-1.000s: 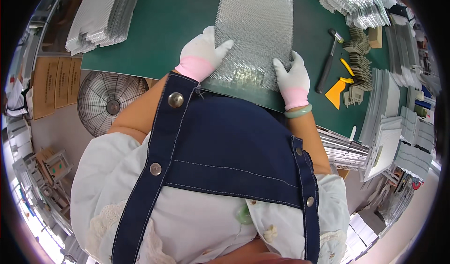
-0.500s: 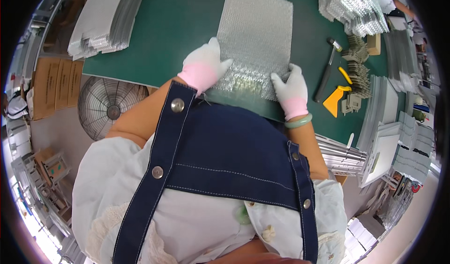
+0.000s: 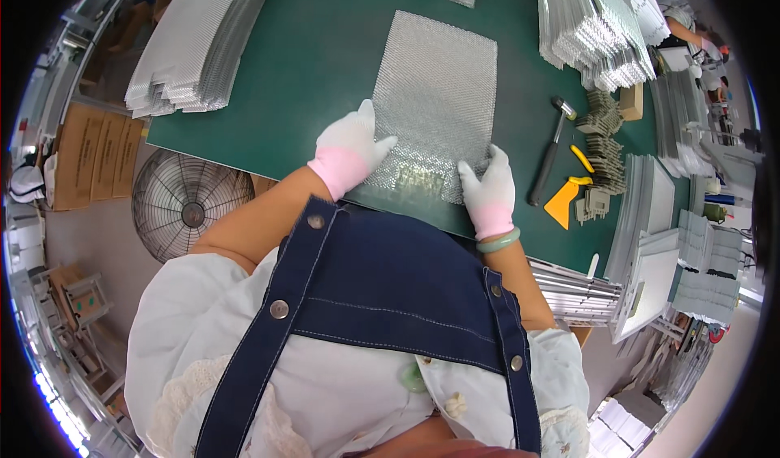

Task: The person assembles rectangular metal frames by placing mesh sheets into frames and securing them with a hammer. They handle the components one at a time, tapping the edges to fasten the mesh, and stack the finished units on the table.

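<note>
A silvery mesh sheet [image 3: 435,100] lies flat on the green mat [image 3: 325,60] in the upper middle of the frame. The gloved left hand [image 3: 348,151] presses its lower left corner with fingers spread, gripping nothing, while the gloved right hand [image 3: 487,190] rests flat and open on the lower right corner. To the right lie a hammer [image 3: 548,153] and an orange scraper [image 3: 564,200]. A stack of mesh sheets [image 3: 199,39] sits at upper left, with a round fan [image 3: 188,208] below it.

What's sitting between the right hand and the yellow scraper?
In the head view, a black-handled hammer lies on the green mat between the right hand and the yellow scraper.
</note>
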### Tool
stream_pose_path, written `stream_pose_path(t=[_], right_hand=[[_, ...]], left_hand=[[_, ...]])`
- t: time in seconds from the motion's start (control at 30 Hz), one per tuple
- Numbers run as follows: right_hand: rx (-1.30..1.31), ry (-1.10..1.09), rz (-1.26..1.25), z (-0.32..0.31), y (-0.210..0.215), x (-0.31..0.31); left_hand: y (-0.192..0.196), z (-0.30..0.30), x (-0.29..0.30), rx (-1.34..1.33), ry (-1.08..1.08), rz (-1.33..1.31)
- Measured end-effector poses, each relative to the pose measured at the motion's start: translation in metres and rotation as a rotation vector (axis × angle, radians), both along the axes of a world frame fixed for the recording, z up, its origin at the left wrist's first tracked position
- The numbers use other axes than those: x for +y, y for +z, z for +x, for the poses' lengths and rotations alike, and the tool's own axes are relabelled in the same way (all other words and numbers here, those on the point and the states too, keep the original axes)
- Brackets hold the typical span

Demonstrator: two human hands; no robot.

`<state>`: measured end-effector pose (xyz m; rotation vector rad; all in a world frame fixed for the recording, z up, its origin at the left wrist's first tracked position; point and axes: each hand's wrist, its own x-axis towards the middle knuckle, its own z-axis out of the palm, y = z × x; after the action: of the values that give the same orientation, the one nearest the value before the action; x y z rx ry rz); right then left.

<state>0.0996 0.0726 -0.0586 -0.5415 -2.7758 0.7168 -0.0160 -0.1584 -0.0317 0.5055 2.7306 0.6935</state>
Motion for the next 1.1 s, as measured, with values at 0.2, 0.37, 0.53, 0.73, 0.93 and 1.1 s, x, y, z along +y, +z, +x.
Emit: stream_pose_path(t=[0.2, 0.37, 0.53, 0.73, 0.93, 1.1], right_hand=[[0.029, 0.021, 0.026, 0.001, -0.004, -0.001], [-0.195, -0.019, 0.029, -0.006, 0.019, -0.006], [-0.288, -0.097, 0.121, -0.005, 0.036, -0.012], [-0.234, 0.035, 0.059, -0.009, 0.011, 0.011], [-0.236, 0.063, 0.112, -0.005, 0.014, 0.008], [-0.12, -0.042, 0.498, 0.0, 0.025, -0.014]], left_hand=[[-0.012, 0.012, -0.001, 0.228, 0.003, 0.054], [0.006, -0.004, 0.006, -0.019, -0.023, -0.141], [0.019, -0.003, 0.011, -0.022, 0.04, -0.252], [0.0, -0.006, 0.003, 0.117, -0.054, -0.12], [0.001, -0.002, 0.003, 0.097, -0.1, -0.176], [0.015, 0.015, 0.015, 0.36, -0.048, -0.302]])
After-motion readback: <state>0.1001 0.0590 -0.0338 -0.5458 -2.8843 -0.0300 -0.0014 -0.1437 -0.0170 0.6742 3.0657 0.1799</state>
